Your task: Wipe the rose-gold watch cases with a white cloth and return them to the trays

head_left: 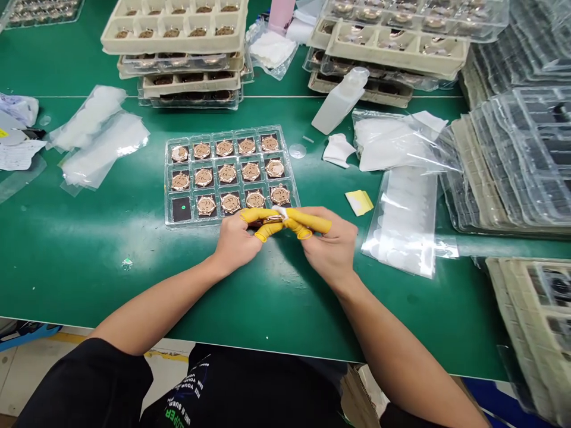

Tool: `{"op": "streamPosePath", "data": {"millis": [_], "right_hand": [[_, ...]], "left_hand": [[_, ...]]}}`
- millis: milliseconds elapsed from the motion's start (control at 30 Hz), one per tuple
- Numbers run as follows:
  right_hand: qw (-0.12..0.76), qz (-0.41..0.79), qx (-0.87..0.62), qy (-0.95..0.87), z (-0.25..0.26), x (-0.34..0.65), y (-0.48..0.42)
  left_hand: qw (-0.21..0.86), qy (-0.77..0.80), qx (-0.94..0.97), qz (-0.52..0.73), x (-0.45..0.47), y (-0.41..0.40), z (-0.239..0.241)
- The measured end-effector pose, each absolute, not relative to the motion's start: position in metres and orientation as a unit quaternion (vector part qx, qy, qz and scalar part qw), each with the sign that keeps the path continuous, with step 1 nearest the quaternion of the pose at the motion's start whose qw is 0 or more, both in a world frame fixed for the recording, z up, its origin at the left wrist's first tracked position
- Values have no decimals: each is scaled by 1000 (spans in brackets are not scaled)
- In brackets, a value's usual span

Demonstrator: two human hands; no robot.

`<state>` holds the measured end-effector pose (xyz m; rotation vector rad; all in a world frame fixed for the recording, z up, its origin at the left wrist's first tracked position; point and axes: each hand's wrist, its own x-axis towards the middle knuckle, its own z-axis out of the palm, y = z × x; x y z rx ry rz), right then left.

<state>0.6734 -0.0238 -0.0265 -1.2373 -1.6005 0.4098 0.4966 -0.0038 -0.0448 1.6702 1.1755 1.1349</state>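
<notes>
Green work mat [89, 255] spreading across the whole bench in the head view. Near the centre, a clear plastic blister tray [171, 215] holding three rows of rose-gold watch cases [227, 173], fourteen in all, one per cell; at the tray's 7 o'clock corner, one cell with only a black pad [181, 209]. Just past the tray's 6 o'clock edge, left hand [236, 241] and right hand [328, 244] close together, yellow finger cots [307, 221] on several fingers. Fingertips of both hands pressed together, clamped on a held watch case [266, 221], mostly hidden by them, with a scrap of white wipe [280, 211] at its top edge.

At 12 o'clock, stacked beige trays of more cases [173, 41]; at 1 o'clock, a second stack [397, 53] beside a white plastic squeeze bottle [339, 101]. At 2 o'clock, a crumpled white cloth [338, 150] and a small clear disc [297, 151]. At 3 o'clock, a yellow-and-white pad [359, 203], a plastic bag of white discs [404, 220] and tall stacks of clear trays [513, 160]. At 9 o'clock, paper notes [18, 151]; at 10 o'clock, flat white plastic bags [102, 142].
</notes>
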Motion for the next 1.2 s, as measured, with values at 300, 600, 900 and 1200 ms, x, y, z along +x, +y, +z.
{"op": "streamPosePath", "data": {"millis": [300, 600, 900, 1200], "right_hand": [[420, -60, -441, -790, -28, 668, -32], [550, 203, -494, -642, -31, 666, -25], [425, 15, -578, -696, -33, 673, -23], [555, 302, -522, -573, -35, 663, -25]], "left_hand": [[295, 459, 706, 451, 492, -6, -46], [380, 420, 625, 537, 496, -4, -47], [440, 460, 548, 542, 496, -1, -51], [548, 392, 506, 539, 499, 0, -47]]}}
